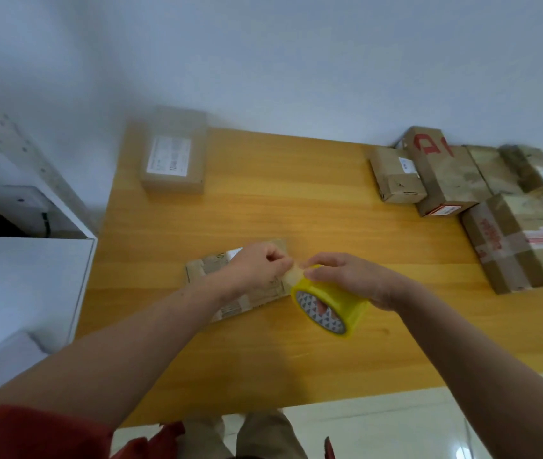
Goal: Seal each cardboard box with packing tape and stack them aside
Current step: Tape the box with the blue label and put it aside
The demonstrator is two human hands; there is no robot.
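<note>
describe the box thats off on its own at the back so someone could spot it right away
On the wooden table, look to the far left corner by the wall. A lone cardboard box lies flat there with a white label on top, unlike the boxes crowded at the far right.

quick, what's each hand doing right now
Left hand: pinched shut on the tape end.
Right hand: closed around the yellow packing tape roll.

On the counter (296, 200), a flat cardboard box (227, 286) lies near the front, under the left hand (257, 270). The tape roll (328, 304) sits just right of it. A labelled box (172, 150) rests back left; a cluster of boxes (462, 190) back right.
</note>
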